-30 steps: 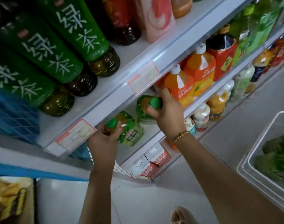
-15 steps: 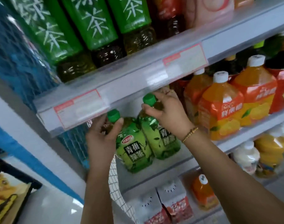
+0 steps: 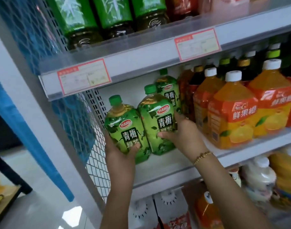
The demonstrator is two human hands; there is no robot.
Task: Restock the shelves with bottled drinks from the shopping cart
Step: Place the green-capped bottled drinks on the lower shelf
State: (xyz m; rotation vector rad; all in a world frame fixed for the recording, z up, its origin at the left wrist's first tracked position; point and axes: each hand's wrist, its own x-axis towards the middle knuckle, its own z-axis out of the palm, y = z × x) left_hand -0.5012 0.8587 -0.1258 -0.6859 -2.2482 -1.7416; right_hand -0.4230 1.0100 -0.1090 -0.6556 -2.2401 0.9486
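Observation:
Two green plum-tea bottles with green caps stand upright side by side at the left end of the middle shelf (image 3: 166, 164). My left hand (image 3: 119, 152) grips the lower body of the left bottle (image 3: 123, 128). My right hand (image 3: 184, 134) wraps the lower right side of the right bottle (image 3: 156, 123). A third bottle of the same tea (image 3: 168, 91) stands behind them, partly hidden. The shopping cart is out of view.
Orange juice bottles (image 3: 232, 113) with white caps fill the shelf just right of my right hand. Dark green tea bottles (image 3: 111, 15) line the shelf above. A white mesh side panel (image 3: 95, 162) closes the shelf's left end. Cartons and bottles sit on the shelf below.
Both hands slid from the bottle caps and necks down to the lower bodies. The two bottles now stand upright on the shelf, and the view dropped to face it more squarely.

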